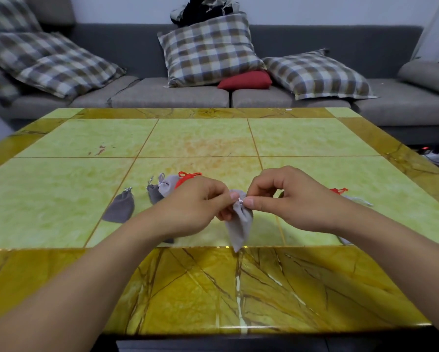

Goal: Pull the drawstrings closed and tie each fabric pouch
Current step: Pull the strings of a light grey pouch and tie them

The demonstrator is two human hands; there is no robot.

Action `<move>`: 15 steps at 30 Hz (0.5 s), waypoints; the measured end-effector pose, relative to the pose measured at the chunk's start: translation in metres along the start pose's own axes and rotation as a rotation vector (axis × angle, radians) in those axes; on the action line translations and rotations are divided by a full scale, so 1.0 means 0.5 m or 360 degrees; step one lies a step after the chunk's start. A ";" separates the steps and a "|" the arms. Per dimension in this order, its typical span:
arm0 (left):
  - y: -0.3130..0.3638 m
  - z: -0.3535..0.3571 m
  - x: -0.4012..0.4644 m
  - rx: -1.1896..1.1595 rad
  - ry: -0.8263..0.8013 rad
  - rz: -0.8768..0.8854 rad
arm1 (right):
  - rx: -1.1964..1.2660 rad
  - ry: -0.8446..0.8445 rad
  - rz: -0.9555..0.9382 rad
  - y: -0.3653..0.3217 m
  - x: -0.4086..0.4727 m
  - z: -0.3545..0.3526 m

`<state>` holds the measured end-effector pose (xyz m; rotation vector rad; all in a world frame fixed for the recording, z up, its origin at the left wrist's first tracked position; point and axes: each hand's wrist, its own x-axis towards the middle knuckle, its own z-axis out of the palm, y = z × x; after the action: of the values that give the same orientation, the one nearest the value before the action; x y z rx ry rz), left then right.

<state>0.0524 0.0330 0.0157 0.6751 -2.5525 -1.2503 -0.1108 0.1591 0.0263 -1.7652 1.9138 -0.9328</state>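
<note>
A light grey fabric pouch [240, 222] hangs above the table between my hands, its mouth gathered tight. My left hand [195, 207] and my right hand [287, 196] both pinch its drawstring at the top. Behind my left hand lie tied pouches: a dark grey pouch [120, 205], a second dark grey pouch [153, 193], a light grey pouch [169, 185] and a red pouch [184, 179]. Partly hidden behind my right wrist are another red pouch [339, 191] and a light grey pouch [360, 200].
The table [213, 288] has a glossy yellow-green tiled top with a marbled amber border. A grey sofa [170, 97] with checked cushions [208, 49] and a red cushion [245, 80] stands behind it. Cables and a power strip [437, 151] lie on the floor at right.
</note>
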 end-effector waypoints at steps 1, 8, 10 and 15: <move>-0.002 0.000 0.002 0.0016 0.0044 0.0025 | -0.0043 0.0022 0.0036 0.002 0.000 0.000; 0.005 0.002 0.000 0.0188 0.0230 0.0225 | -0.0216 0.0080 0.0123 0.007 0.001 -0.001; 0.008 0.006 -0.001 0.0080 0.0200 0.0231 | -0.0169 0.0038 0.0135 0.004 0.000 0.004; 0.006 0.004 0.000 -0.0114 0.0058 0.0139 | -0.0073 0.0064 0.0168 0.005 0.003 0.013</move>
<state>0.0506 0.0361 0.0170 0.5600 -2.4670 -1.2815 -0.1084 0.1561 0.0201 -1.6640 2.0473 -0.9004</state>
